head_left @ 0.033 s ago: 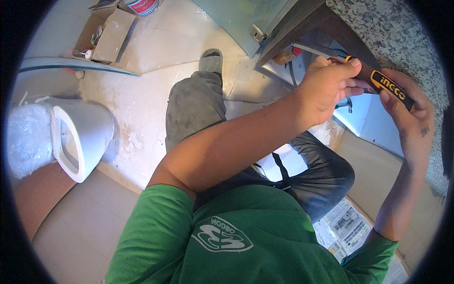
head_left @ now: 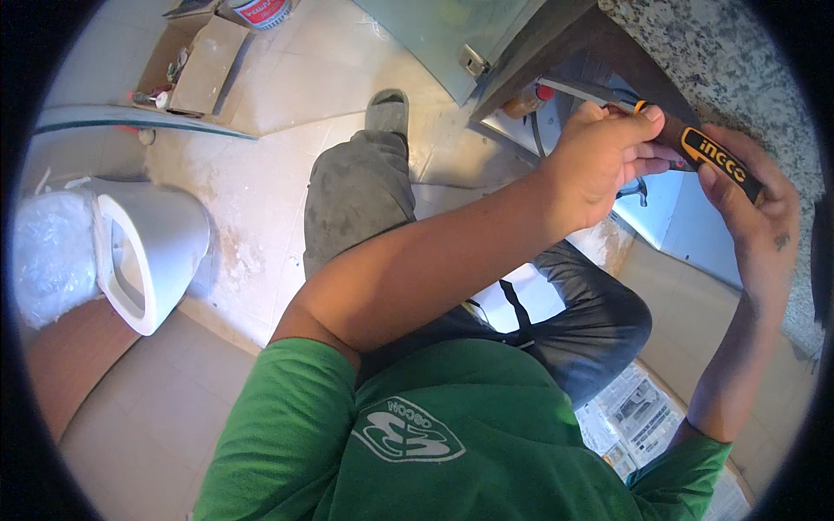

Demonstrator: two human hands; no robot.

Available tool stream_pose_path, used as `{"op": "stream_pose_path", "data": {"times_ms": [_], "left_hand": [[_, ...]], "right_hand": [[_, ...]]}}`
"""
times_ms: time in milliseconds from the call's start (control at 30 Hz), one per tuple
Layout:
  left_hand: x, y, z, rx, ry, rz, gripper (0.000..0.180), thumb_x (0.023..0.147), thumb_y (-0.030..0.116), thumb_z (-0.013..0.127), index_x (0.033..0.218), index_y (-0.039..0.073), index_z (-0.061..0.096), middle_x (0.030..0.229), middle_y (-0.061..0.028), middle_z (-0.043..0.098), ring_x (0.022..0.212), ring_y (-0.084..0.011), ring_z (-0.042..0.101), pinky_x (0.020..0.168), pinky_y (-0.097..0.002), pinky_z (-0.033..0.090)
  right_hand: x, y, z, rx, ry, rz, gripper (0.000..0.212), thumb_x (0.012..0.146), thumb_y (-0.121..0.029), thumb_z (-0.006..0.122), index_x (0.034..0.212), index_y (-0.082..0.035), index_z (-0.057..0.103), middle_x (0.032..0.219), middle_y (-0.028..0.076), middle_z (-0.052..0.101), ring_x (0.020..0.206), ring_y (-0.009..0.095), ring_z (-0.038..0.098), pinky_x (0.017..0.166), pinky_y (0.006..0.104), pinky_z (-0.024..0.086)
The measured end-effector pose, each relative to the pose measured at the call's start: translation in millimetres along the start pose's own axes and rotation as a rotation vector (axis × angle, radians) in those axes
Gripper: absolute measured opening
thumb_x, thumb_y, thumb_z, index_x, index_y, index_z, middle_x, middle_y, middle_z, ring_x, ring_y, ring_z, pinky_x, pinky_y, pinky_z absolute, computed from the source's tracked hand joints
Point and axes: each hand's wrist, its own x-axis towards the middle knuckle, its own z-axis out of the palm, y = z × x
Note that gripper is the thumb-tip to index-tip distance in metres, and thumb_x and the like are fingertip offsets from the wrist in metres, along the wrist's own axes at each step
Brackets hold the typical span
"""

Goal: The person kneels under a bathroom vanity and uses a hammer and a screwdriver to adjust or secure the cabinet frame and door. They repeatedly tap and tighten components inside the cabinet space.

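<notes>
A black-and-orange handle of a hand tool [head_left: 723,165] is held level between both hands, under the edge of a speckled stone countertop [head_left: 712,61]. My right hand [head_left: 757,187] grips its right end, with the thumb along the near side. At the other end, my left hand [head_left: 604,156] has its thumb and fingers closed around the tool, near an orange band. What kind of tool it is does not show, as the fingers hide part of it. Behind the hands is an open cabinet [head_left: 556,65] with a red-capped bottle [head_left: 527,102] inside.
A glass cabinet door [head_left: 434,39] stands open beside the cabinet. My sandalled foot [head_left: 387,113] rests on the tiled floor. At left are a white toilet [head_left: 169,247], a glass edge [head_left: 174,122] and a cardboard box [head_left: 208,65]. Newspaper [head_left: 634,417] lies near my right side.
</notes>
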Motion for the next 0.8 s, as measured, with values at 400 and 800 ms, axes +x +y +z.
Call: {"op": "stream_pose_path", "data": {"times_ms": [400,800], "left_hand": [[7,1,-9,0.025,0.018,0.007,0.019,0.096,0.019,0.065,0.105,0.003,0.063,0.103,-0.0102,0.069,0.098,-0.0255,0.066,0.092,-0.0405,0.052],[13,-1,-26,-0.011,0.041,0.020,0.016,0.095,0.017,0.065,0.104,0.004,0.062,0.104,-0.0114,0.069,0.098,-0.0272,0.067,0.093,-0.0410,0.052]], "right_hand": [[6,7,9,0.032,0.004,-0.048,0.036,0.084,-0.011,0.074,0.116,0.005,0.066,0.103,0.009,0.069,0.092,0.012,0.063,0.082,0.0240,0.049],[11,10,16,-0.008,-0.015,-0.013,0.035,0.085,-0.010,0.073,0.115,0.005,0.066,0.099,0.007,0.069,0.085,0.011,0.062,0.075,0.0237,0.049]]}}
